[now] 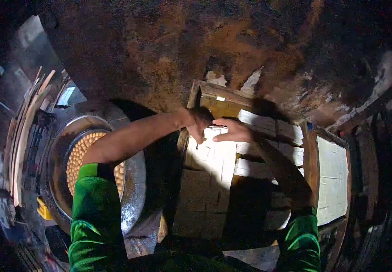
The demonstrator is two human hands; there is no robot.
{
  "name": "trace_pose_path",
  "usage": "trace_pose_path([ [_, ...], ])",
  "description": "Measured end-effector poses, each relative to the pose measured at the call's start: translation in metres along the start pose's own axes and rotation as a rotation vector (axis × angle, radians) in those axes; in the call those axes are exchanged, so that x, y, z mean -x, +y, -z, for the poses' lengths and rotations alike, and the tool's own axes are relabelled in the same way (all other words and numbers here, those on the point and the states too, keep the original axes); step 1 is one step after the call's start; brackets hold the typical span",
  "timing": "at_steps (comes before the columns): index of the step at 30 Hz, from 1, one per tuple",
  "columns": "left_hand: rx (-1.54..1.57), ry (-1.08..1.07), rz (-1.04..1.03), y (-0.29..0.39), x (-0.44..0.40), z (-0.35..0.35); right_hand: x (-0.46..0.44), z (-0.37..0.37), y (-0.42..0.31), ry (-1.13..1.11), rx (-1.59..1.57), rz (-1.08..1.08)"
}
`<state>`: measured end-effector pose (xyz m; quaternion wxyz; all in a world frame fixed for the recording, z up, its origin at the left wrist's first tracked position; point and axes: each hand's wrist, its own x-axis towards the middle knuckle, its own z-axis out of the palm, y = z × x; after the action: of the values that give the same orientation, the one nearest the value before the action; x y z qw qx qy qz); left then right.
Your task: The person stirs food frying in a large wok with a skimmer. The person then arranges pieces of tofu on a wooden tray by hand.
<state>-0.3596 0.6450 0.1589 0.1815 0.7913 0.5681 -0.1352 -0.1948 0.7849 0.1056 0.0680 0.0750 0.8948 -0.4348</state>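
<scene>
Right hand [233, 131]: thumb and fingers spread, touching white blocks [219, 158]. Left hand [199, 125]: fingers bent down at the same blocks; whether it pinches one cannot be told. The blocks lie directly beneath both hands, within a wooden tray [245, 96]. Right of the right hand, beyond the tray: a white slab [332, 181]. Well left of the left hand: a pan [134, 195] containing round brown pieces [79, 152].

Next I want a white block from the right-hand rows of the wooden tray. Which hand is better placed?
Probably the right hand: it is right beside those white blocks, its forearm already over them. The left hand is farther off, near the wooden tray's left side.
</scene>
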Motion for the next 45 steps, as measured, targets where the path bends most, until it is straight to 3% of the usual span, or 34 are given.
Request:
trace_pose_path([
  [5,-0.025,-0.038,-0.052,0.001,0.000,-0.003,-0.011,-0.004,0.015,-0.022,0.023,-0.041],
  [6,-0.003,0.048,-0.053,0.001,0.002,-0.010,-0.014,-0.006,0.019,-0.028,0.060,-0.024],
  [7,0.019,0.133,-0.052,0.002,0.004,-0.012,-0.007,-0.003,-0.002,-0.024,0.055,-0.021],
  [9,0.005,0.078,-0.020,0.001,0.001,-0.019,0.011,0.005,-0.038,-0.149,-0.030,-0.070],
  [11,0.046,0.042,-0.016,0.002,-0.001,-0.029,0.022,-0.004,-0.037,-0.073,-0.087,0.034],
  [13,0.056,0.007,0.023,0.005,0.002,-0.042,0.033,-0.008,-0.045,0.068,0.070,0.080],
  [14,0.042,0.223,-0.014,0.003,0.004,-0.057,0.036,-0.009,-0.049,0.138,0.499,0.108],
  [15,0.054,0.263,-0.019,0.009,0.009,-0.053,0.041,-0.014,-0.049,0.134,0.501,0.113],
  [17,0.067,0.303,-0.020,0.017,0.016,-0.055,0.052,-0.030,-0.044,0.386,0.676,0.280],
  [18,0.035,0.355,-0.010,0.021,0.019,-0.061,0.055,-0.035,-0.046,0.400,0.718,0.272],
  [21,0.038,0.379,0.071,0.027,0.028,-0.075,0.057,-0.036,-0.050,0.411,0.671,0.246],
  [23,-0.137,0.466,0.091,0.029,0.030,-0.078,0.056,-0.033,-0.053,0.363,0.668,0.213],
  [27,-0.178,0.409,0.090,0.021,0.026,-0.062,0.055,-0.036,-0.048,0.356,0.708,0.159],
  [29,-0.088,0.023,0.149,0.031,0.034,-0.036,0.056,-0.034,-0.050,0.355,0.649,0.187],
  [32,-0.013,0.027,0.148,0.038,0.040,-0.024,0.051,-0.017,-0.050,0.209,0.487,0.184],
  [36,0.050,0.108,0.171,0.022,0.024,-0.048,0.038,-0.009,-0.042,0.175,0.474,0.191],
  [38,0.079,0.146,0.064,0.008,0.018,-0.052,0.038,-0.006,-0.044,0.154,0.474,0.176],
  [42,-0.033,0.093,0.047,0.012,0.021,-0.045,0.044,-0.007,-0.049,0.157,0.572,0.144],
  [44,0.064,0.360,-0.115,-0.001,0.014,-0.066,0.043,-0.009,-0.046,0.167,0.525,0.141],
  [45,0.062,0.360,-0.113,0.001,0.017,-0.061,0.043,-0.010,-0.047,0.176,0.476,0.137],
])
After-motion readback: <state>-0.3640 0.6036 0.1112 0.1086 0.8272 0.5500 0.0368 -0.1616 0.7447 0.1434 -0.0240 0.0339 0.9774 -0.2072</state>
